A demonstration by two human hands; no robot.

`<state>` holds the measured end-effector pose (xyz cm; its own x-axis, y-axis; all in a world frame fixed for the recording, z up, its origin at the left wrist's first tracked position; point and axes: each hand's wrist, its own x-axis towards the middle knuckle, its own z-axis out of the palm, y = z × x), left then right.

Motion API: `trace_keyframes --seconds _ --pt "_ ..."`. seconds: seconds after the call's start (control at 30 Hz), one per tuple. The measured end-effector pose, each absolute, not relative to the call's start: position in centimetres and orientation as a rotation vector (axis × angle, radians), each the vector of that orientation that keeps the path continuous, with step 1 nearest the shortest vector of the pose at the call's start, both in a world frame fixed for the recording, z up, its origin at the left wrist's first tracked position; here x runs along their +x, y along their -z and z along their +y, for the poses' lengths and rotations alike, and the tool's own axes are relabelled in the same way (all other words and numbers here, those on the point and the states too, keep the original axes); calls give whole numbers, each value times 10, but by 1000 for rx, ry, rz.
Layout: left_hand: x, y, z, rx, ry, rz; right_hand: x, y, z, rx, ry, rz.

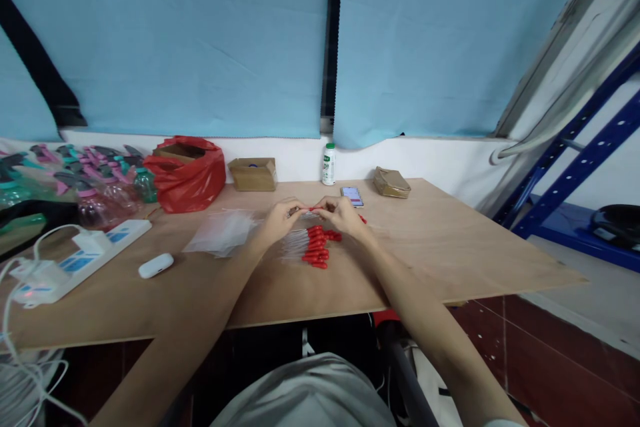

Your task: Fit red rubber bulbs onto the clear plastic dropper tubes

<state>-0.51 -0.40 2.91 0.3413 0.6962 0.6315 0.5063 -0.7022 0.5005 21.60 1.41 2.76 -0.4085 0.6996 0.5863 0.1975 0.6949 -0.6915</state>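
Both my hands meet over the middle of a plywood table [450, 247]. My left hand [280, 219] and my right hand [341, 215] pinch a small clear dropper with a red bulb [311, 211] between their fingertips. Just below them lies a row of several droppers with red bulbs [317, 248] and clear tubes. A few more red pieces [362, 219] lie by my right hand. A pile of clear plastic bags [223, 231] rests left of my left hand.
A white power strip [83, 257] with a charger and cables sits at the left, a white earbud case [156, 265] near it. Behind stand spray bottles [100, 180], a red bag [187, 173], a cardboard box [253, 173], a white bottle [329, 164], a phone [352, 195], a brown packet [392, 182]. Blue shelving [585, 160] stands right.
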Motion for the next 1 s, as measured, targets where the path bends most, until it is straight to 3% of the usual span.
trace_keyframes --seconds 0.5,1.0 --pt "-4 -32 -6 2502 -1303 1100 218 -34 10 -742 -441 -2083" --pt "-10 -34 -6 2475 -1322 1175 217 -27 23 -674 -822 -1841"
